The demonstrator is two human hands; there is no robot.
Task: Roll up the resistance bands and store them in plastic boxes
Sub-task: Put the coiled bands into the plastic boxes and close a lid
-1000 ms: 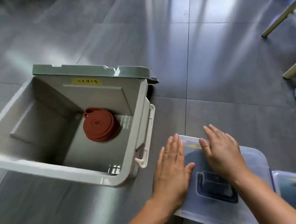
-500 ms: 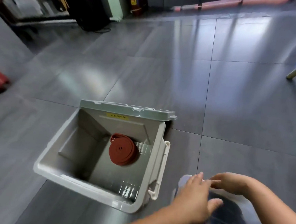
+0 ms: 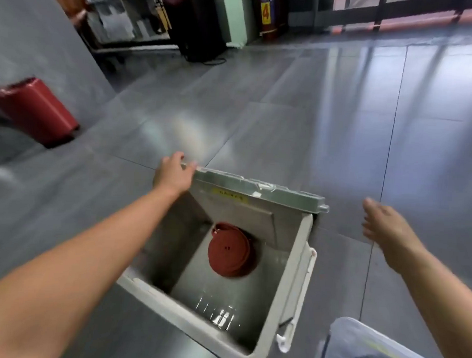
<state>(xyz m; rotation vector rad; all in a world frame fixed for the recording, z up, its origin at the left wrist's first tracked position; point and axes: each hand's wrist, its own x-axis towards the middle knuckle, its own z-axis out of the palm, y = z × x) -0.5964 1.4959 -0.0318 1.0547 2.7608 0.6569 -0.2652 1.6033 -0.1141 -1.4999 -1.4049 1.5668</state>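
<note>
You've left the clear box (image 3: 370,350): your left hand (image 3: 173,173) now curls round a corner of the lid (image 3: 259,191), while your right hand (image 3: 383,222) hangs spread and empty. The rolled band (image 3: 229,251) lies inside the grey box (image 3: 296,264), so closing looks next.

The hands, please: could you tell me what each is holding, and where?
The left hand grips the box lid at its left corner; the right hand holds nothing.
</note>
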